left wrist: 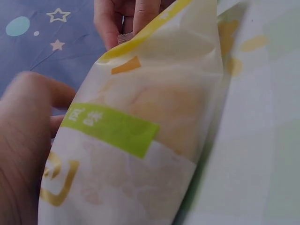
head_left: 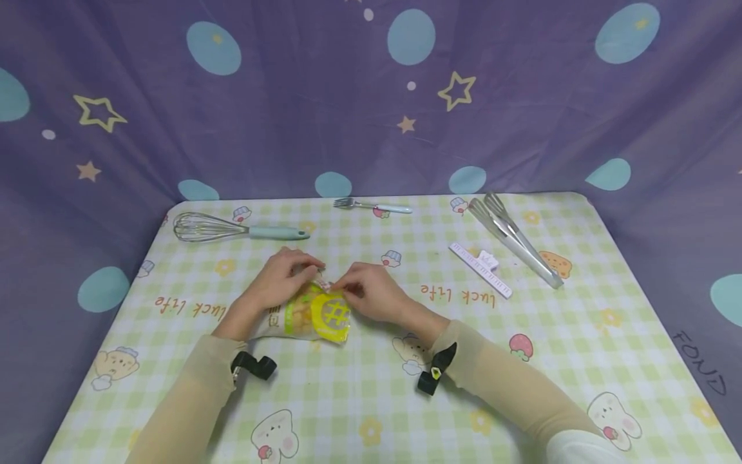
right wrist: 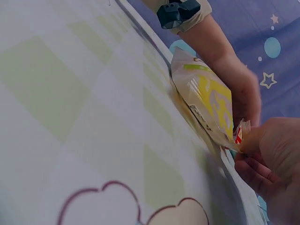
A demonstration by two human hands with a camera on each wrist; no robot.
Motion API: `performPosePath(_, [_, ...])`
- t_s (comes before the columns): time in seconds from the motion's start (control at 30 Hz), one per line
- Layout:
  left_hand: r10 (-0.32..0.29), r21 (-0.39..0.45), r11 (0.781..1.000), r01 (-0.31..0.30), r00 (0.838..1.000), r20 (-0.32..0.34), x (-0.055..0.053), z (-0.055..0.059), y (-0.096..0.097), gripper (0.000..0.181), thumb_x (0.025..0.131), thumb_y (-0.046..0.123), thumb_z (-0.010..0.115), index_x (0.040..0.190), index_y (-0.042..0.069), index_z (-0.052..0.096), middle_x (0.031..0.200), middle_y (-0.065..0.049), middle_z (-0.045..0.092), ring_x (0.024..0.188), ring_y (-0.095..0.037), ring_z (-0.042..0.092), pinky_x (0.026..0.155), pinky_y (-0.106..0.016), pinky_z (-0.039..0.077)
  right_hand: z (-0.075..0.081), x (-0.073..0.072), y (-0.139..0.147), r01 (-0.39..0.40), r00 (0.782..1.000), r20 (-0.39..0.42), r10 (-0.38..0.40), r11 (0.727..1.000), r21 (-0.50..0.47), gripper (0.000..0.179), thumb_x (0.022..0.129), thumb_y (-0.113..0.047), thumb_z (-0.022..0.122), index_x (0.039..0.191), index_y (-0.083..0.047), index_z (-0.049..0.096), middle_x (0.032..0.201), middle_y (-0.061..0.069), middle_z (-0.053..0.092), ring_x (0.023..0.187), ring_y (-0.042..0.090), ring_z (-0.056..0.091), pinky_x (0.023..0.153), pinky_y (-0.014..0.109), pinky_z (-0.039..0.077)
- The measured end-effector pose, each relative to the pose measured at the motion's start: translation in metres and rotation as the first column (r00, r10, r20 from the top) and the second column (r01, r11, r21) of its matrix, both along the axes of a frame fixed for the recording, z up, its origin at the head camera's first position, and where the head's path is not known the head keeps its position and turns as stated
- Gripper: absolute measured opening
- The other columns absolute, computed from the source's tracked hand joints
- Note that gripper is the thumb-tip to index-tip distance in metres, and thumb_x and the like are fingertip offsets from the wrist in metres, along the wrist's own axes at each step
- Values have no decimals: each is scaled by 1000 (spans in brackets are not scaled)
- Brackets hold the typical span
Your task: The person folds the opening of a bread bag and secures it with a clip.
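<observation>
A white and yellow bag of bread (head_left: 333,316), with a clear window onto its pale contents, lies left of the table's middle. My left hand (head_left: 281,280) is at its far side, thumb and fingers pinching the end edge. On the same edge, just to the right, my right hand (head_left: 373,293) pinches a corner between thumb and index finger. The right wrist view has the right thumb (right wrist: 255,140) against the bag's crimped red-and-white corner (right wrist: 241,132). The bag's green band (left wrist: 112,131) fills the left wrist view's middle; the left fingertips are hidden behind the bag.
A whisk (head_left: 278,233) with a mint handle lies at the back left, a fork (head_left: 371,205) at the back middle. Over on the right are a white bag clip (head_left: 481,270) and metal tongs (head_left: 522,248). A purple curtain (head_left: 371,142) stands behind the table.
</observation>
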State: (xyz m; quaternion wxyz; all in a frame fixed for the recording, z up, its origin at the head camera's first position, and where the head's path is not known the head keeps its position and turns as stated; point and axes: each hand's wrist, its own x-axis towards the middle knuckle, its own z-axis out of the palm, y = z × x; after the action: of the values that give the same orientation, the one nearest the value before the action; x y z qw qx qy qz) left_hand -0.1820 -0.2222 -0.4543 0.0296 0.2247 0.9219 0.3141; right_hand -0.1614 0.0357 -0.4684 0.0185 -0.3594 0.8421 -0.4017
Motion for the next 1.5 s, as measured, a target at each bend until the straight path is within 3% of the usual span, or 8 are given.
performPosePath(0.23, [2, -96, 995, 0, 1000, 21, 0, 1, 0, 18, 99, 16, 66, 103, 20, 83, 104, -3, 76, 102, -27, 57, 97, -57, 41, 1, 0, -1, -10, 1000, -4, 10, 1000, 16, 27, 92, -3, 72, 112, -15, 84, 98, 0, 74, 79, 8, 63, 72, 19, 54])
performPosePath(0.43, [-41, -94, 995, 40, 999, -12, -2, 3, -1, 13, 94, 14, 70, 99, 19, 82, 99, -2, 75, 97, -26, 58, 91, -54, 45, 2, -5, -6, 32, 996, 79, -30, 999, -22, 16, 95, -17, 71, 105, -13, 82, 87, -2, 74, 69, 6, 62, 65, 19, 54])
performPosePath(0.6, [-76, -57, 996, 74, 996, -40, -9, 4, 1, 10, 94, 12, 73, 97, 18, 82, 94, -2, 74, 91, -25, 58, 87, -46, 46, 4, -11, -13, 107, 988, 105, -110, 994, 32, 15, 100, -19, 68, 97, -12, 82, 75, -2, 73, 61, 4, 57, 60, 18, 48])
performPosePath(0.9, [-60, -63, 996, 59, 998, -7, -8, 7, 2, 12, 97, 11, 70, 96, 15, 81, 95, -4, 75, 95, -29, 60, 91, -51, 48, 4, -10, -15, 128, 980, 136, -143, 986, 108, 16, 103, -15, 69, 97, -9, 82, 77, 0, 75, 62, 4, 59, 62, 17, 49])
performPosePath(1.07, [-31, -61, 998, 31, 999, 9, -6, 6, 6, 7, 96, 20, 77, 96, 20, 84, 92, -1, 74, 91, -24, 58, 87, -44, 45, 4, -10, -18, 122, 982, 134, -136, 987, 107, 16, 102, -20, 71, 93, -11, 81, 72, -3, 72, 59, 4, 56, 60, 17, 46])
performPosePath(1.27, [-70, -79, 994, 71, 997, 21, -6, 8, 7, 5, 94, 23, 82, 94, 19, 85, 86, 3, 73, 85, -20, 58, 84, -40, 44, 4, -12, -20, 118, 983, 135, -127, 990, 74, 16, 96, -27, 81, 89, -13, 82, 73, -4, 75, 57, 3, 56, 57, 16, 46])
performPosePath(1.37, [-49, -77, 996, 51, 998, 35, -8, 11, 4, 5, 96, 18, 81, 96, 16, 85, 92, -1, 77, 89, -24, 66, 89, -45, 51, 4, -13, -19, 130, 981, 138, -138, 990, 61, 13, 95, -26, 82, 89, -15, 84, 77, -4, 77, 60, 2, 59, 59, 16, 48])
performPosePath(1.5, [46, -84, 996, -41, 997, 60, -10, 13, -2, 9, 99, 14, 75, 100, 13, 85, 101, -8, 81, 97, -29, 75, 94, -51, 59, 7, -13, -16, 125, 978, 158, -134, 990, 66, 10, 96, -23, 82, 93, -14, 85, 80, -3, 79, 63, 4, 61, 61, 16, 49])
